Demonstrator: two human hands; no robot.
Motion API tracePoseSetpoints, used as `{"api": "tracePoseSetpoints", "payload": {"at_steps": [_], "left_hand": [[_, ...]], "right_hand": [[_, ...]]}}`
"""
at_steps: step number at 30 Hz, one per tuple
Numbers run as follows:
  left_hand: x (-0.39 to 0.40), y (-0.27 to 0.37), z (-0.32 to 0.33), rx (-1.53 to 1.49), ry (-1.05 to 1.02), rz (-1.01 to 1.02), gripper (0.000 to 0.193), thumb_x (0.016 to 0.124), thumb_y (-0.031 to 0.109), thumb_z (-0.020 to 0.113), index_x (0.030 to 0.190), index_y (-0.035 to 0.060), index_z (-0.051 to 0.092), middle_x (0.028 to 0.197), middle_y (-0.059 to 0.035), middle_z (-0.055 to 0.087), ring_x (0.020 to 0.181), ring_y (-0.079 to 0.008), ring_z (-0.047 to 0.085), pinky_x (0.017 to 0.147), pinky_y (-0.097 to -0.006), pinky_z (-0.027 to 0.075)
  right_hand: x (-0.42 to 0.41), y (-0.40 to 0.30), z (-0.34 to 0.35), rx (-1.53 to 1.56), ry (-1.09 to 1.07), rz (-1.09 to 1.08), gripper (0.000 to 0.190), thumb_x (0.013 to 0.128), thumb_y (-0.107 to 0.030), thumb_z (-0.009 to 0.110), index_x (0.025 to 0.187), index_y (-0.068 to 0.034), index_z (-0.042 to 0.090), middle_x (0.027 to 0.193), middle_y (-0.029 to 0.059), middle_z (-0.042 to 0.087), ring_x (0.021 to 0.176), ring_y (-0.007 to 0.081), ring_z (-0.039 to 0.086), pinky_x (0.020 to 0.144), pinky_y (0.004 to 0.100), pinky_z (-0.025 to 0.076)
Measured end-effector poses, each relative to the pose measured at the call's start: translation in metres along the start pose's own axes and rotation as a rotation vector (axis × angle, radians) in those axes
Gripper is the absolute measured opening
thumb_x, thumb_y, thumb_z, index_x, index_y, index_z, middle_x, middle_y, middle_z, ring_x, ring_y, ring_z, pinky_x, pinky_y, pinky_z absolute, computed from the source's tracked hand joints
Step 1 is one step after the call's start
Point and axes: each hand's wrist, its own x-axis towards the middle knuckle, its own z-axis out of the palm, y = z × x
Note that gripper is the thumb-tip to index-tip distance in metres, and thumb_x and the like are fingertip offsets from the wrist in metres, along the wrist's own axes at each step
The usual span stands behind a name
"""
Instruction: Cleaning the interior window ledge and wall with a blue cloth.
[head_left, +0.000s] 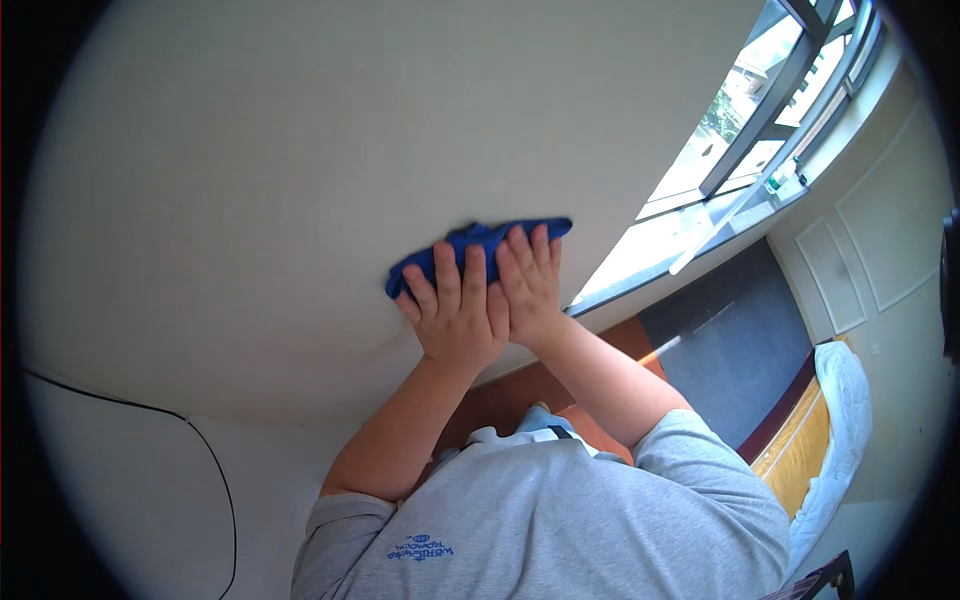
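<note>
A folded blue cloth (480, 251) lies flat against a pale wall (300, 187). My left hand (459, 315) presses on its left and middle part, with the fingers spread and pointing up. Beside it, my right hand (531, 289) holds the cloth's right part to the wall, its fingers closer together. The two hands touch at the thumbs. One end of the cloth sticks out past the fingers on each side.
At the upper right is a window (780, 97) with a dark sill (750, 217), which bears a plastic bottle (781, 176) and a long white strip (705, 244). A bed (799, 435) with white bedding (844, 405) stands at the right. A black cable (217, 457) runs down the left wall.
</note>
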Motion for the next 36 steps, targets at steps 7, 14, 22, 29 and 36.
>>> {"api": "tracePoseSetpoints", "payload": {"at_steps": [7, 14, 22, 29, 36], "left_hand": [[0.029, 0.033, 0.021, 0.085, 0.086, 0.052, 0.063, 0.099, 0.034, 0.033, 0.153, 0.0030, 0.026, 0.160, -0.0237, 0.011, 0.146, -0.0497, -0.007, 0.111, -0.0593, -0.014], [-0.013, 0.071, 0.065, 0.088, 0.028, -0.004, 0.065, 0.098, 0.034, 0.032, 0.154, 0.0037, 0.019, 0.161, -0.0250, 0.005, 0.145, -0.0508, -0.009, 0.112, -0.0603, -0.013], [0.047, 0.087, 0.061, 0.128, 0.132, 0.071, 0.065, 0.099, 0.037, 0.031, 0.154, 0.0050, 0.022, 0.161, -0.0236, 0.010, 0.147, -0.0470, -0.003, 0.114, -0.0582, -0.010], [-0.082, 0.101, 0.107, 0.123, -0.039, -0.076, 0.061, 0.098, 0.040, 0.035, 0.154, 0.0153, 0.030, 0.163, -0.0133, 0.013, 0.149, -0.0408, 0.000, 0.117, -0.0539, -0.009], [0.013, 0.086, 0.060, 0.073, 0.059, -0.054, 0.067, 0.098, 0.038, 0.031, 0.155, 0.0061, 0.017, 0.161, -0.0233, 0.005, 0.146, -0.0487, -0.007, 0.114, -0.0602, -0.010]], "right_hand": [[0.005, 0.042, -0.015, 0.007, 0.098, -0.032, 0.049, 0.096, -0.029, 0.041, 0.138, -0.005, 0.051, 0.150, 0.0140, 0.043, 0.146, 0.0351, 0.025, 0.120, 0.0492, 0.007], [-0.048, 0.086, -0.027, -0.005, -0.015, -0.070, 0.046, 0.094, -0.029, 0.044, 0.134, -0.009, 0.056, 0.150, 0.0113, 0.043, 0.148, 0.0327, 0.021, 0.120, 0.0485, 0.005], [-0.010, 0.110, -0.042, 0.075, 0.076, -0.052, 0.050, 0.097, -0.029, 0.039, 0.140, -0.005, 0.050, 0.152, 0.0149, 0.039, 0.148, 0.0367, 0.018, 0.119, 0.0496, 0.001], [-0.134, 0.110, -0.021, 0.133, -0.095, -0.038, 0.050, 0.095, -0.024, 0.043, 0.141, -0.006, 0.047, 0.156, 0.0123, 0.033, 0.149, 0.0356, 0.013, 0.119, 0.0511, -0.002], [-0.029, 0.096, -0.038, 0.114, -0.007, -0.072, 0.045, 0.095, -0.024, 0.042, 0.134, -0.005, 0.055, 0.154, 0.0129, 0.037, 0.149, 0.0361, 0.014, 0.119, 0.0503, -0.002]]}}
